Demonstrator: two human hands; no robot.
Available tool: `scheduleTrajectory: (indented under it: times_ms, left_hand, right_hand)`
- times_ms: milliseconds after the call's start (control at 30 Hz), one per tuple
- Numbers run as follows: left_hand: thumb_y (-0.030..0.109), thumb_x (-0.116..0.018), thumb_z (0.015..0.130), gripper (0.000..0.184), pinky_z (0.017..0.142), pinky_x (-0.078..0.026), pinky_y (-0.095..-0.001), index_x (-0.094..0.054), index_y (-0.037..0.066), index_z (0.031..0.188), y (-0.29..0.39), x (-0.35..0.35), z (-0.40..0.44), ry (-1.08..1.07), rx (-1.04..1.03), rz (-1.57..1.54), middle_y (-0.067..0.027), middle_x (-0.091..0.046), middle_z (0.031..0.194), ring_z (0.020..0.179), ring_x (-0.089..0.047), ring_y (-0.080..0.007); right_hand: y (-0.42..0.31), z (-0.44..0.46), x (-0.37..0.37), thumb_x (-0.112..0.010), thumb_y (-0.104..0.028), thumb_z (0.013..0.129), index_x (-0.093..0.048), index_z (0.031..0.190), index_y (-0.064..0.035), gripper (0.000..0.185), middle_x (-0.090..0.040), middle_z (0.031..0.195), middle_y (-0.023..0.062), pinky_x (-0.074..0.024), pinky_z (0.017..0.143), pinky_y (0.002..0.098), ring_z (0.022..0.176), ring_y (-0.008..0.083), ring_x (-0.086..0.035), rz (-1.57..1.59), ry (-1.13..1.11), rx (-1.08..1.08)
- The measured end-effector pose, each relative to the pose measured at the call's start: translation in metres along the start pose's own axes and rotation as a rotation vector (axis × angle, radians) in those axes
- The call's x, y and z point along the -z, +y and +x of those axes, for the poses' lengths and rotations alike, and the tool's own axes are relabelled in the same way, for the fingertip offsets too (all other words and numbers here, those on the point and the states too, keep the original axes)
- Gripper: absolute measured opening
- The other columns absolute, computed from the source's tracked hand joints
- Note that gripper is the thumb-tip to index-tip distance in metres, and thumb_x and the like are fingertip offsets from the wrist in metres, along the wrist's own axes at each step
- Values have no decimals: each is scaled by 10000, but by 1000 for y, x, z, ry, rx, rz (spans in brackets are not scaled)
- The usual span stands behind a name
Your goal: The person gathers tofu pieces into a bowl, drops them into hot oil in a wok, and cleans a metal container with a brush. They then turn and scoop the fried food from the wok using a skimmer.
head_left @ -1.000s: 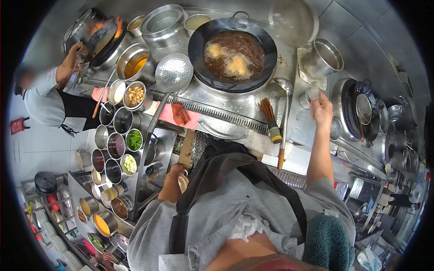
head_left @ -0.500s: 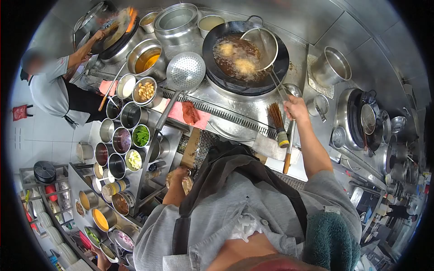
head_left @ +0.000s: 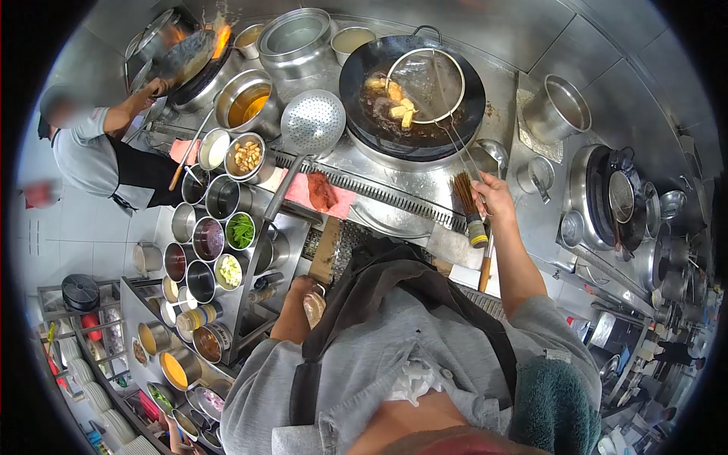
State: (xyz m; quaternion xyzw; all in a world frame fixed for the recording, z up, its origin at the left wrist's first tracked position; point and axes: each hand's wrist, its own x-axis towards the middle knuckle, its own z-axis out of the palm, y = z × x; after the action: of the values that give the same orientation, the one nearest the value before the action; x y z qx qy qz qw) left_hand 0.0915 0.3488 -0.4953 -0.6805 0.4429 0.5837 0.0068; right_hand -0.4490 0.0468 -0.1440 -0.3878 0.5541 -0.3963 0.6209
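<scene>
My right hand (head_left: pixel 494 196) is closed around the handle of a round wire mesh strainer (head_left: pixel 436 80). The strainer is tilted over a black wok (head_left: pixel 354 121) of dark oil, beside several golden-yellow chunks (head_left: pixel 400 108). Low at my left side, my left hand (head_left: pixel 303 292) is curled at the rim of a pale brown, bowl-like thing (head_left: pixel 315 309); my apron and the hand hide most of it. A bamboo brush (head_left: pixel 466 205) and a ladle (head_left: pixel 485 269) with a wooden handle lie next to my right hand.
A perforated skimmer (head_left: pixel 312 121) rests left of the wok, near a pot of oil (head_left: pixel 246 104). Metal tins of ingredients (head_left: pixel 240 230) crowd the left. A steel pot (head_left: pixel 557 110) stands at right. Another person (head_left: pixel 98 152) handles a flaming wok (head_left: pixel 186 57) at upper left.
The strainer has swung left and up over the wok. Foam around the food has died down, so separate chunks show. The other person's wok has tilted, with flames at its edge.
</scene>
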Motion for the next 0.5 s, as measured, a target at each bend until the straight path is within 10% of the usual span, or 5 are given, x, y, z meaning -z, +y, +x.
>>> scheduleTrajectory:
  times_ms: [67,267,367,500]
  left_hand:
    - [142,-621,739,258,740,-542,-350,-673,145,993,88,9,-42,149,456,-351,-85,-640,1053,896,-632,-247]
    - [160,-590,815,193,622,-559,-350,-665,125,990,40,0,-7,32,-163,149,-61,-644,981,868,-633,-229]
    - [188,-578,835,204,581,-566,-340,-657,118,1009,93,2,-42,64,384,-276,-51,-634,1013,863,-635,-216]
    - [203,-577,833,224,583,-573,-315,-651,107,1021,46,0,-19,-36,355,-242,-57,-625,1052,841,-640,-209]
  right_hand:
    - [-9,-7,0,-567,-61,828,-549,1169,16,350,-534,583,31,-289,297,253,344,114,-419,-56,9,-10]
    - [-5,-9,15,-565,-53,821,-565,1168,1,351,-530,575,34,-284,302,252,346,111,-416,-27,113,49]
    - [-6,-6,17,-564,-58,830,-558,1146,20,326,-531,580,32,-267,286,235,322,100,-394,-14,161,72]
    - [-6,0,19,-566,-66,831,-553,1150,14,329,-534,579,30,-268,289,232,330,96,-398,-2,145,60]
